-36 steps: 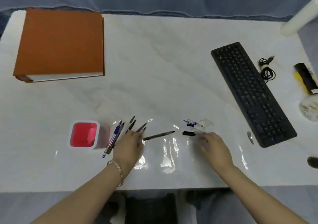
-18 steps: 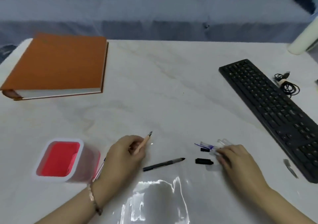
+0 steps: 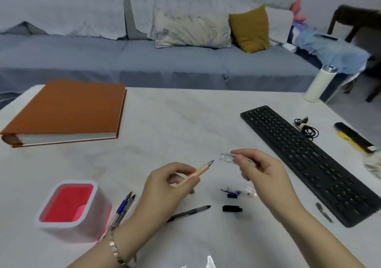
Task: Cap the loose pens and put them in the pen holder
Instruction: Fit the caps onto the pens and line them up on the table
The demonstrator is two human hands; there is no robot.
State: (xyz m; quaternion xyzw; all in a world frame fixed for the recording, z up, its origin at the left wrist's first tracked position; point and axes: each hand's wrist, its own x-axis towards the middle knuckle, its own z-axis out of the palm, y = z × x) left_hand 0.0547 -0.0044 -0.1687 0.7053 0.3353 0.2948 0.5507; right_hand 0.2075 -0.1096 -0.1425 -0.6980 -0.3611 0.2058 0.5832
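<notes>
My left hand (image 3: 165, 189) grips a tan pen (image 3: 201, 170) raised above the table, its bare tip pointing right. My right hand (image 3: 261, 171) holds a clear cap (image 3: 226, 157), its open end a short gap from the pen tip. On the table below lie a black uncapped pen (image 3: 191, 212), a black cap (image 3: 232, 208) and a small pile of blue and clear caps (image 3: 237, 191). Blue pens (image 3: 121, 210) lie beside the pink pen holder (image 3: 68, 224), which stands at the front left; I see no pens inside.
An orange binder (image 3: 66, 111) lies at the back left. A black keyboard (image 3: 307, 158) runs along the right, with a coiled cable (image 3: 307, 127), a black and yellow object (image 3: 352, 137) and a white bottle (image 3: 318, 83) beyond. A small metal clip (image 3: 323, 211) lies by the keyboard's near end.
Both hands have lifted off the table, the left with the tan pen, the right with a clear cap, and come close together. The camera has tilted up.
</notes>
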